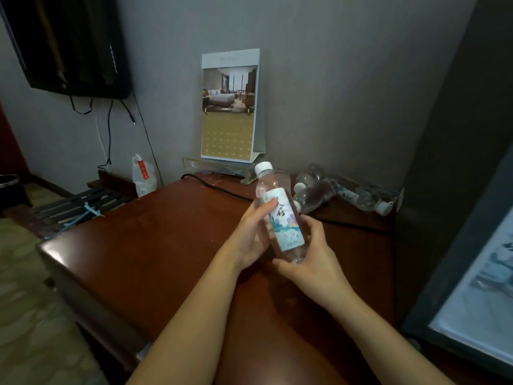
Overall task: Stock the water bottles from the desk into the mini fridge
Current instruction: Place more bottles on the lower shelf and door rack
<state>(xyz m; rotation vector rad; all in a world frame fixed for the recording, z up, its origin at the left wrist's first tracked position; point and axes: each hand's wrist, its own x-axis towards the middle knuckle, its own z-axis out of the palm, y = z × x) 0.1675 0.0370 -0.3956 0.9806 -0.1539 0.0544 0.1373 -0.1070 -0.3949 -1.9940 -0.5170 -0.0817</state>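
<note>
I hold one clear water bottle (279, 209) with a white cap and a white-and-teal label, tilted, above the reddish-brown desk (155, 245). My left hand (254, 234) grips its left side, thumb on the label. My right hand (313, 254) cups its lower end from the right. Several more water bottles (319, 190) lie on their sides in a heap at the desk's back right corner. The mini fridge (449, 190) stands at the right, its glass door (477, 298) swung towards me.
A desk calendar (230, 107) stands on a clear acrylic stand (222, 168) against the wall. A black cable (219, 188) runs across the back of the desk. A wall-mounted TV (69, 43), a plastic bag (143, 176) and a slatted luggage rack (80, 204) are at the left.
</note>
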